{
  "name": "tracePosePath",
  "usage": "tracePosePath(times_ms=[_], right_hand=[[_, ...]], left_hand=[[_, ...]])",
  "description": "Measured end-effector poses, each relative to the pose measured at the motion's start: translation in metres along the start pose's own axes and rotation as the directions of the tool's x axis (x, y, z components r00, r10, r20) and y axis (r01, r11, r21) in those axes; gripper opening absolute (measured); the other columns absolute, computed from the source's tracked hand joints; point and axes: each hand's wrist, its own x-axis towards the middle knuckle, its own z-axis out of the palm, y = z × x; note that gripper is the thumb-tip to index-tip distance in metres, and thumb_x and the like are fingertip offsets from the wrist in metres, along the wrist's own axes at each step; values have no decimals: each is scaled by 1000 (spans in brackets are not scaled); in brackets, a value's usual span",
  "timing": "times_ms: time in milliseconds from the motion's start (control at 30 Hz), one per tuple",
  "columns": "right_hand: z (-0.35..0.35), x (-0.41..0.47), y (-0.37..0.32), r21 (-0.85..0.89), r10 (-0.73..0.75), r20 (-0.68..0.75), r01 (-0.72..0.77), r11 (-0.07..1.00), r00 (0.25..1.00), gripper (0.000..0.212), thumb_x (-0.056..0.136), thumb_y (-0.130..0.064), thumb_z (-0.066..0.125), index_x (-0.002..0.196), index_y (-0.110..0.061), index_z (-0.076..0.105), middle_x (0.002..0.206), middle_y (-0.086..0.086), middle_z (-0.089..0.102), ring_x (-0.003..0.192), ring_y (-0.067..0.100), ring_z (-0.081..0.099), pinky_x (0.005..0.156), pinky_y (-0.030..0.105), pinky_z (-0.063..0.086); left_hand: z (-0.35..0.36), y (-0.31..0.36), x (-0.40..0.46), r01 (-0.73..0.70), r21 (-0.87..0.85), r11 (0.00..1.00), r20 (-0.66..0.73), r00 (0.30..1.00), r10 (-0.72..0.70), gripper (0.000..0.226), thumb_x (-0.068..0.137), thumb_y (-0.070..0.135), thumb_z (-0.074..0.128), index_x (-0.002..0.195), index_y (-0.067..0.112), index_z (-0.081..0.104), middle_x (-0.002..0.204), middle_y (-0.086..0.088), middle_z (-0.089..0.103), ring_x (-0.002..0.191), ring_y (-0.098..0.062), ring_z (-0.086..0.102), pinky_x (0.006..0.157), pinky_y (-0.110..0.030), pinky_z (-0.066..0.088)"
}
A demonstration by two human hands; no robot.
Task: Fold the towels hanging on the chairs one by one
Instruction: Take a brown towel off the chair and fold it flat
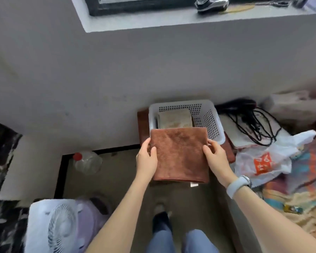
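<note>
A brown towel (180, 154), folded into a flat square, is held level in front of me. My left hand (146, 159) grips its left edge, thumb on top and fingers underneath. My right hand (215, 159) grips the right edge the same way. The towel's far edge overlaps the near rim of a white perforated basket (208, 121). Inside the basket lies a folded beige towel (175, 119). The basket stands on a dark red-brown stool (143, 123) against the wall.
Black cables (252, 123) and a white plastic bag (268, 161) lie to the right, beside a patterned bedspread (303, 179). A clear bottle with a red cap (86, 161) sits on the floor at left. A white fan (57, 227) is at lower left.
</note>
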Motion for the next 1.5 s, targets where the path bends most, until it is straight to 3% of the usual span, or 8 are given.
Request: tracePosePath(times_ms=[367,567,633,733,833,933,1300,1500], right_hand=[[29,172,12,12,140,132,-143,990,981,35,97,-17,39,131,-16,44,122,3,54,112,18,53,97,35,46],[30,215,40,-260,167,182,-116,959,969,48,94,-20,47,140,-13,33,143,8,37,134,22,33,106,26,26],[29,215,39,-453,-21,119,73,888,993,47,94,-24,43,138,-12,36,142,10,36,134,25,31,111,37,24],[45,219,38,-659,-376,265,452,601,888,47,85,-18,34,128,-8,48,132,16,50,126,31,41,109,52,31],[72,226,49,-720,-338,449,559,411,827,50,84,-24,34,131,-11,47,139,18,46,132,35,38,113,50,19],[79,240,73,-743,-268,494,562,364,827,53,87,-34,33,137,-17,40,146,18,37,137,35,30,112,45,12],[72,247,66,-657,-222,523,556,510,823,54,87,-36,30,138,-20,38,150,13,29,142,32,17,116,41,6],[72,223,5,-608,-212,475,493,622,854,37,91,-19,44,126,-10,54,142,15,41,136,33,30,114,43,20]], left_hand=[[64,8,141,103,118,988,-44,994,-98,42,96,15,41,138,15,38,134,-11,51,123,-24,47,102,-31,36],[110,12,148,0,538,843,-147,985,94,52,90,9,49,139,8,35,143,-11,37,129,-28,39,102,-38,38],[120,9,150,-86,636,767,-124,969,212,49,85,9,54,133,7,44,139,-15,45,128,-32,42,100,-44,41],[127,-1,170,-180,733,656,14,968,250,47,88,23,37,131,7,46,139,-17,46,132,-34,39,106,-48,32],[137,-17,189,-199,795,574,94,974,207,54,90,30,27,137,4,38,144,-20,38,136,-34,31,110,-51,21],[146,-32,196,-175,814,554,85,979,185,57,91,34,26,141,7,28,149,-17,30,139,-30,19,111,-49,17],[143,-18,195,-145,845,514,99,988,115,55,88,37,31,135,10,42,141,-14,45,133,-30,40,107,-46,29],[94,15,158,-74,662,746,-57,987,148,44,92,24,44,134,12,44,145,-11,38,135,-26,35,109,-40,28]])
